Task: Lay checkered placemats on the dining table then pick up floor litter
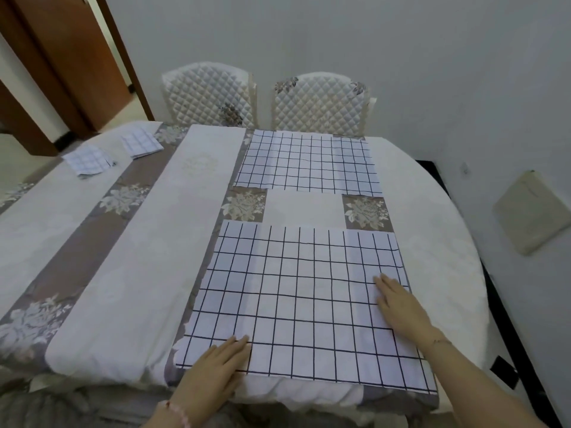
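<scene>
A white placemat with a dark grid (296, 301) lies spread flat on the near side of the dining table (129, 273). My left hand (216, 369) rests palm down on its near left corner. My right hand (398, 304) presses flat on its right part, fingers together. A second spread checkered placemat (309, 162) lies on the far side, in front of the chairs. Two folded checkered placemats (88, 160) (140, 143) sit at the far left of the table. No floor litter shows in view.
Two quilted white chairs (210, 94) (321, 101) stand against the far wall. A brown door (71, 57) is at the back left. A beige cushion (531, 211) leans by the wall on the right, beside a narrow strip of dark floor (509, 350).
</scene>
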Demonstrator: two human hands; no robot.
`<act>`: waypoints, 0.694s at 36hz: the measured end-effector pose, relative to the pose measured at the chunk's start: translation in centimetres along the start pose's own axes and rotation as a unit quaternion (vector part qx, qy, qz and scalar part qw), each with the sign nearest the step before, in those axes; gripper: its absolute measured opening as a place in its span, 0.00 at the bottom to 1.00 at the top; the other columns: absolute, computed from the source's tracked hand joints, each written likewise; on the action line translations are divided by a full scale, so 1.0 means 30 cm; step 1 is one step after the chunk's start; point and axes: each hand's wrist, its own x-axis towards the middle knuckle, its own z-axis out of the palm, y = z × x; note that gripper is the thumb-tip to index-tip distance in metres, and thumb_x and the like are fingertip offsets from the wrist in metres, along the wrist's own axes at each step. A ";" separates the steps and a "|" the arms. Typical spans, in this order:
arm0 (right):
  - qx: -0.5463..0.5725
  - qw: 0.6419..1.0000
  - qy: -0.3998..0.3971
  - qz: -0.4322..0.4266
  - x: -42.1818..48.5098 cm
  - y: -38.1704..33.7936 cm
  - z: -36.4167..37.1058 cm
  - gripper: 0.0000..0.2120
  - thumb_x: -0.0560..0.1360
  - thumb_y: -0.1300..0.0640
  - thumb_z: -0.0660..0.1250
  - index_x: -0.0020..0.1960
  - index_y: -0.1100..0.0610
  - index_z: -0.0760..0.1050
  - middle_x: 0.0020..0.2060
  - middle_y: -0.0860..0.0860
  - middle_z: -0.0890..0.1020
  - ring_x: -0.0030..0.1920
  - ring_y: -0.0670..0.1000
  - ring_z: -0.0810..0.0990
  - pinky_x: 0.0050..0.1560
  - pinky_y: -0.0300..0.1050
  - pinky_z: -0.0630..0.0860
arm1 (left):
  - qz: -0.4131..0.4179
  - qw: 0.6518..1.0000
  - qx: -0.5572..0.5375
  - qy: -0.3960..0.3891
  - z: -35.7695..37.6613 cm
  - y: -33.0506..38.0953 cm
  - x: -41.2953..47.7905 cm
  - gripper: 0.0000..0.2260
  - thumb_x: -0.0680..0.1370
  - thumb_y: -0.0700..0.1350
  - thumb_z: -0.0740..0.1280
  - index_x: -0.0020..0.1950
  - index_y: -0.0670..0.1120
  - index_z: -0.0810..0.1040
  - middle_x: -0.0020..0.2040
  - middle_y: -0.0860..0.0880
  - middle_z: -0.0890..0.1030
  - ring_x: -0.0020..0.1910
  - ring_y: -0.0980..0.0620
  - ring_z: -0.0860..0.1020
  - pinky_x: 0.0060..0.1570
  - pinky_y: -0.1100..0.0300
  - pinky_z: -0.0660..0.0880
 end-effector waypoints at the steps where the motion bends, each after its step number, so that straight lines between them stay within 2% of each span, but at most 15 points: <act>1: 0.000 1.000 -0.006 0.004 0.000 0.000 0.000 0.25 0.82 0.54 0.50 0.78 0.53 0.49 0.78 0.49 0.51 0.77 0.51 0.52 0.75 0.50 0.55 | -0.007 1.000 0.016 -0.005 0.003 0.002 -0.017 0.28 0.81 0.55 0.41 0.54 0.57 0.83 0.57 0.59 0.82 0.53 0.61 0.81 0.46 0.70 0.77; 3: 0.007 1.000 -0.018 0.011 -0.005 -0.009 0.001 0.26 0.82 0.53 0.50 0.78 0.54 0.48 0.78 0.50 0.50 0.77 0.52 0.52 0.76 0.51 0.54 | -0.025 0.997 0.067 0.026 -0.006 0.009 -0.049 0.36 0.80 0.52 0.32 0.54 0.57 0.83 0.58 0.60 0.81 0.54 0.62 0.81 0.46 0.70 0.77; 6: 0.019 1.000 -0.007 0.019 -0.033 -0.023 -0.001 0.26 0.82 0.54 0.52 0.78 0.54 0.48 0.78 0.51 0.50 0.77 0.53 0.51 0.76 0.50 0.53 | -0.036 0.998 0.050 -0.020 -0.026 0.034 -0.066 0.36 0.80 0.50 0.31 0.55 0.57 0.82 0.59 0.59 0.81 0.55 0.61 0.80 0.48 0.69 0.77; 8: 0.042 0.999 0.008 0.015 -0.062 -0.034 -0.004 0.27 0.82 0.55 0.53 0.78 0.54 0.49 0.78 0.51 0.52 0.77 0.53 0.51 0.76 0.49 0.52 | -0.042 0.999 -0.013 -0.007 -0.042 0.042 -0.058 0.27 0.82 0.51 0.38 0.66 0.53 0.75 0.70 0.56 0.71 0.67 0.59 0.71 0.62 0.65 0.71; 9: 0.065 0.998 0.018 0.011 -0.078 -0.040 -0.006 0.26 0.82 0.55 0.54 0.78 0.55 0.50 0.77 0.51 0.53 0.77 0.53 0.52 0.76 0.48 0.52 | -0.046 0.997 -0.060 -0.024 -0.026 0.032 -0.046 0.21 0.82 0.50 0.45 0.72 0.52 0.67 0.75 0.55 0.60 0.74 0.57 0.61 0.70 0.62 0.63; 10: 0.097 0.995 0.030 0.008 -0.096 -0.048 -0.007 0.26 0.81 0.56 0.55 0.77 0.55 0.53 0.77 0.52 0.56 0.77 0.52 0.54 0.75 0.46 0.52 | -0.061 0.991 -0.111 -0.035 -0.014 0.025 -0.045 0.21 0.82 0.49 0.51 0.76 0.52 0.59 0.77 0.56 0.52 0.76 0.57 0.53 0.74 0.60 0.55; 11: 0.135 0.990 0.045 0.006 -0.113 -0.059 -0.010 0.25 0.81 0.57 0.56 0.76 0.55 0.56 0.76 0.52 0.60 0.76 0.52 0.57 0.74 0.44 0.54 | -0.080 0.982 -0.160 -0.056 -0.021 0.031 -0.039 0.24 0.81 0.48 0.55 0.77 0.52 0.55 0.78 0.56 0.51 0.77 0.57 0.50 0.75 0.60 0.51; 13: 0.208 0.976 0.072 0.011 -0.148 -0.086 -0.024 0.21 0.80 0.57 0.58 0.73 0.55 0.65 0.71 0.52 0.70 0.69 0.51 0.69 0.67 0.42 0.64 | -0.131 0.963 -0.237 -0.016 -0.041 0.045 -0.033 0.25 0.80 0.45 0.60 0.76 0.50 0.57 0.76 0.54 0.58 0.76 0.56 0.56 0.73 0.65 0.52; 15: 0.248 0.965 0.085 0.013 -0.178 -0.124 -0.043 0.14 0.80 0.56 0.59 0.65 0.53 0.73 0.59 0.52 0.80 0.55 0.50 0.79 0.49 0.39 0.73 | -0.193 0.929 -0.309 0.065 -0.081 0.068 -0.059 0.22 0.79 0.45 0.62 0.73 0.50 0.64 0.72 0.55 0.66 0.72 0.56 0.64 0.67 0.70 0.56; 16: 0.261 0.961 0.087 0.006 -0.193 -0.149 -0.052 0.11 0.79 0.56 0.60 0.59 0.50 0.75 0.52 0.52 0.83 0.49 0.50 0.80 0.42 0.38 0.73 | -0.211 0.912 -0.337 0.100 -0.094 0.072 -0.077 0.19 0.79 0.44 0.62 0.70 0.51 0.67 0.69 0.55 0.70 0.69 0.56 0.68 0.66 0.69 0.60; 17: 0.279 0.956 0.086 -0.005 -0.207 -0.178 -0.060 0.08 0.79 0.56 0.60 0.54 0.49 0.76 0.47 0.50 0.83 0.47 0.50 0.81 0.39 0.38 0.72 | -0.228 0.889 -0.375 0.132 -0.110 0.078 -0.103 0.16 0.79 0.43 0.63 0.66 0.52 0.71 0.65 0.54 0.75 0.66 0.54 0.72 0.63 0.67 0.67; 18: 0.299 0.950 0.082 -0.018 -0.221 -0.211 -0.066 0.07 0.79 0.56 0.60 0.51 0.48 0.76 0.45 0.49 0.83 0.46 0.51 0.81 0.39 0.39 0.73 | -0.242 0.859 -0.421 0.159 -0.129 0.085 -0.135 0.12 0.79 0.41 0.63 0.61 0.54 0.73 0.60 0.52 0.78 0.61 0.53 0.76 0.57 0.66 0.73; 20: 0.323 0.944 0.062 -0.041 -0.255 -0.288 -0.071 0.07 0.79 0.55 0.60 0.48 0.49 0.77 0.41 0.45 0.82 0.45 0.55 0.82 0.39 0.41 0.75 | -0.266 0.793 -0.502 0.220 -0.163 0.103 -0.211 0.09 0.78 0.39 0.64 0.53 0.52 0.77 0.52 0.49 0.82 0.53 0.51 0.80 0.48 0.67 0.77; 23: 0.335 0.937 0.010 -0.099 -0.319 -0.422 -0.051 0.08 0.79 0.55 0.60 0.45 0.48 0.78 0.37 0.47 0.82 0.41 0.48 0.81 0.41 0.44 0.77 | -0.298 0.698 -0.569 0.317 -0.183 0.142 -0.345 0.07 0.78 0.36 0.64 0.51 0.45 0.79 0.45 0.45 0.84 0.45 0.52 0.83 0.47 0.61 0.78; 25: 0.335 0.931 -0.034 -0.143 -0.363 -0.522 -0.021 0.09 0.79 0.55 0.60 0.45 0.49 0.79 0.36 0.49 0.82 0.40 0.47 0.81 0.44 0.46 0.78 | -0.331 0.661 -0.562 0.371 -0.172 0.167 -0.449 0.07 0.78 0.34 0.63 0.49 0.42 0.79 0.42 0.46 0.84 0.39 0.58 0.83 0.41 0.66 0.78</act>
